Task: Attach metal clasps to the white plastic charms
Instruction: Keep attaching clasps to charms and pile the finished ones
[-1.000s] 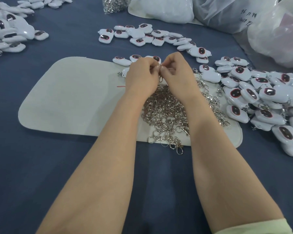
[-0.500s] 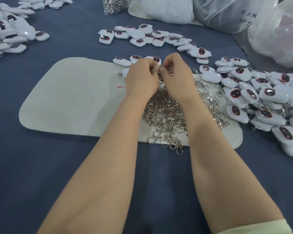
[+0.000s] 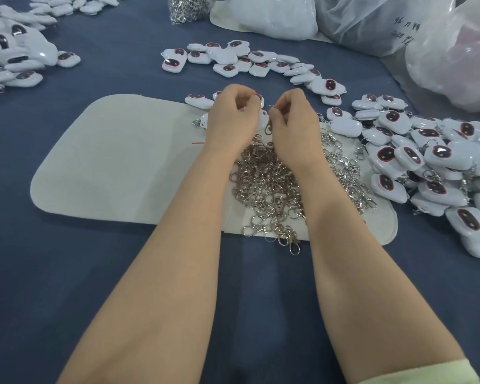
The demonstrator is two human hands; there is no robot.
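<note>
Left hand [image 3: 233,117] pinches a white charm [image 3: 261,120], right hand [image 3: 294,120] pinches a clasp [image 3: 268,128], above the clasp pile [image 3: 272,184] at the mat's [image 3: 117,162] far edge; mat's left half lies bare; hands have parted slightly since earlier

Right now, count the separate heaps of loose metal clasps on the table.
2. One heap lies on the white mat at centre; a second heap sits at the top edge, partly cut off. Others may hide inside the bags.

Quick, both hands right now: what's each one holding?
Left hand: closed on a white charm, mostly hidden.
Right hand: closed, pinching a metal clasp that hangs below the fingers.
</note>
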